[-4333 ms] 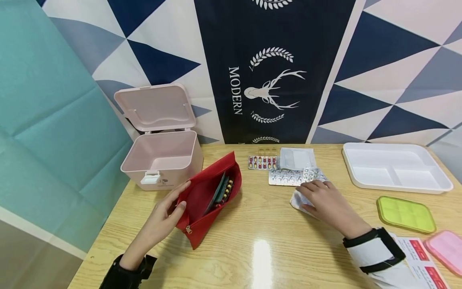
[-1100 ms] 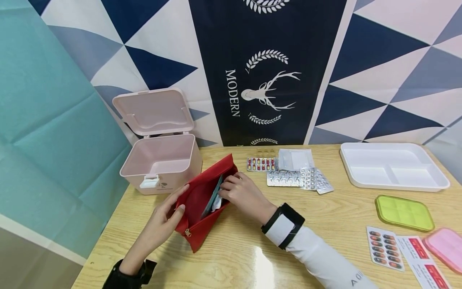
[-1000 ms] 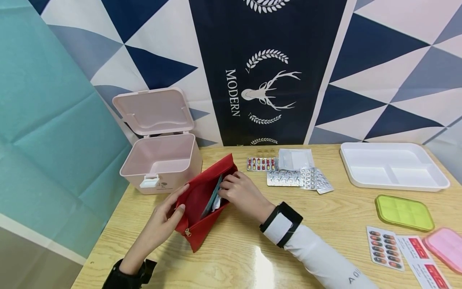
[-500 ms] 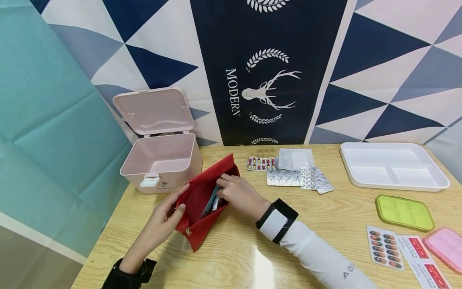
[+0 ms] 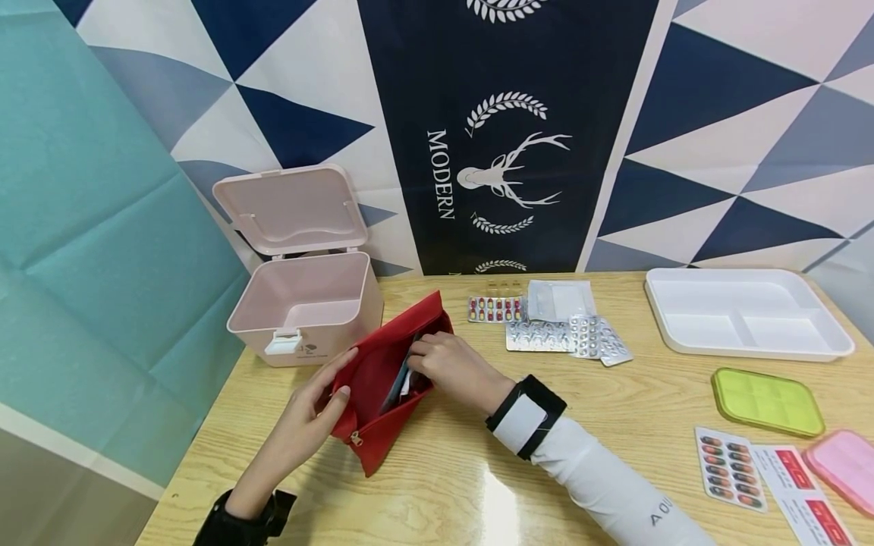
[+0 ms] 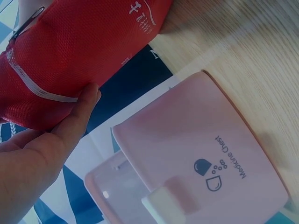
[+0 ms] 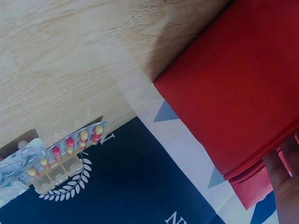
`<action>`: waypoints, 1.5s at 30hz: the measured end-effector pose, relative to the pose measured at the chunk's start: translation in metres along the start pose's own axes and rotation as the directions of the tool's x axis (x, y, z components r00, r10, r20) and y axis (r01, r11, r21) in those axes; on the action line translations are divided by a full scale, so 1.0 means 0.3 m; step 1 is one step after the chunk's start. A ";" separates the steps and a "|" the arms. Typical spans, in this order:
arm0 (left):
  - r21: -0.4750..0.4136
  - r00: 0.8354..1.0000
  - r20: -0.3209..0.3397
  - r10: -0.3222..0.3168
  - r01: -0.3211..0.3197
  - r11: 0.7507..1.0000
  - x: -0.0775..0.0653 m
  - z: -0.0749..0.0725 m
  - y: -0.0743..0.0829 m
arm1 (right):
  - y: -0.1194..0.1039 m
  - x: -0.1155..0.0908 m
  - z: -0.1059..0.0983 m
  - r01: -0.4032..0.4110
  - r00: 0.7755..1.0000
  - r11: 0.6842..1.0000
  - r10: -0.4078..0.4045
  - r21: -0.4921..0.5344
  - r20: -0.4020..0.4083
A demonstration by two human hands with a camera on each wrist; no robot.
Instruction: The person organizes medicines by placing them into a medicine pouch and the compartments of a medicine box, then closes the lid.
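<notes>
Left grip point(image 5: 315, 409) holds one red pouch point(image 5: 382, 383) open at frame centre; right grip point(image 5: 447, 365) reaches inside, fingers curled, its hold hidden. One pink box point(image 5: 305, 303) stands upper left.

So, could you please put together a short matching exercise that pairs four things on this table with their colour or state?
Things:
1. pouch
2. medicine chest
3. divided tray
4. flat square container

Descriptions:
A. white, with nothing seen in it
B. green, lying closed near the right edge
C. red, held open by the left hand
D. pink, lid raised

Pairs: 1-C, 2-D, 3-A, 4-B
</notes>
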State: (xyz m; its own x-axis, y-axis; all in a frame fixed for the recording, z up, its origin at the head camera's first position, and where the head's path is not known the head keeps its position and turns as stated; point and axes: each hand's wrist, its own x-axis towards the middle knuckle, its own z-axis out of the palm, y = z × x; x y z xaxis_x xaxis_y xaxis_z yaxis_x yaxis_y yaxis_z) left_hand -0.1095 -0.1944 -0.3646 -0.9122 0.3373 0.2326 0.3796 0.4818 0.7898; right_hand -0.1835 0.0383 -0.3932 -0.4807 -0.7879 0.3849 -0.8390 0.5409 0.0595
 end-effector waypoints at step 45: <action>0.013 1.000 -0.009 0.017 -0.017 1.000 0.001 0.003 -0.003 | 0.257 -0.375 -0.013 -0.392 0.920 0.918 0.390 -0.062 -0.038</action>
State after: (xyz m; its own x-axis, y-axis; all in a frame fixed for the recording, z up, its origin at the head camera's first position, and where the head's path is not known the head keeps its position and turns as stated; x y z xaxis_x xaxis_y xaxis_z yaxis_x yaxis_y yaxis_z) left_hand -0.1101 -0.1941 -0.3658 -0.9070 0.3383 0.2508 0.3968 0.4869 0.7781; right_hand -0.1932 0.1699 -0.4285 -0.7599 -0.5028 0.4120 -0.5660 0.8235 -0.0390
